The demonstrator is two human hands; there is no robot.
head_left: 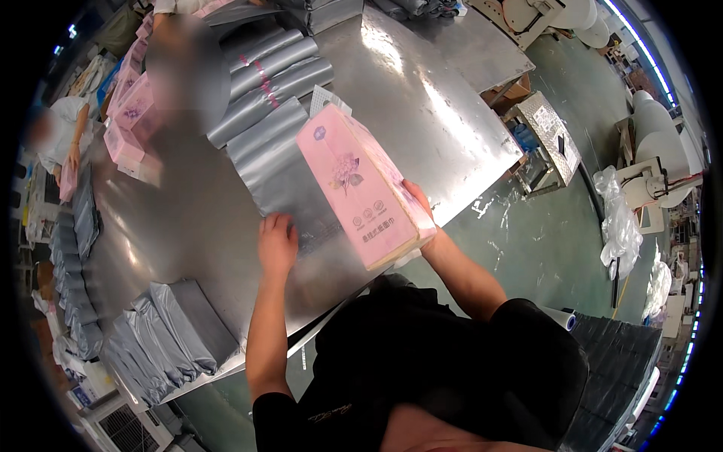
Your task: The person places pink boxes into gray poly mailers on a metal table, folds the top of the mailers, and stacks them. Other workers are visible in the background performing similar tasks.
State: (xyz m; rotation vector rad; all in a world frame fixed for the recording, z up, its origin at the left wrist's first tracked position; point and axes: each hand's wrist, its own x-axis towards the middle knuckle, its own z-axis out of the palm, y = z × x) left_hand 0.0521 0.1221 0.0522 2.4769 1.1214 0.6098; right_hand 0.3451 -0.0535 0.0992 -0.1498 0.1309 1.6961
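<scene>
My right hand grips a long pink tissue pack by its near right side. The pack has a purple flower print and is tilted above the metal table. Its far end overlaps a small white patterned piece. Beneath and left of the pack, a grey plastic mailing bag lies flat on the table. My left hand is at the near edge of this bag, its fingers curled together on the plastic. The underside of the left fingers is hidden.
More grey bags lie fanned beyond. Filled grey parcels stand at the near left corner. Pink packs line the far left, beside a blurred co-worker; another person holds a pink pack. A metal cart stands right of the table.
</scene>
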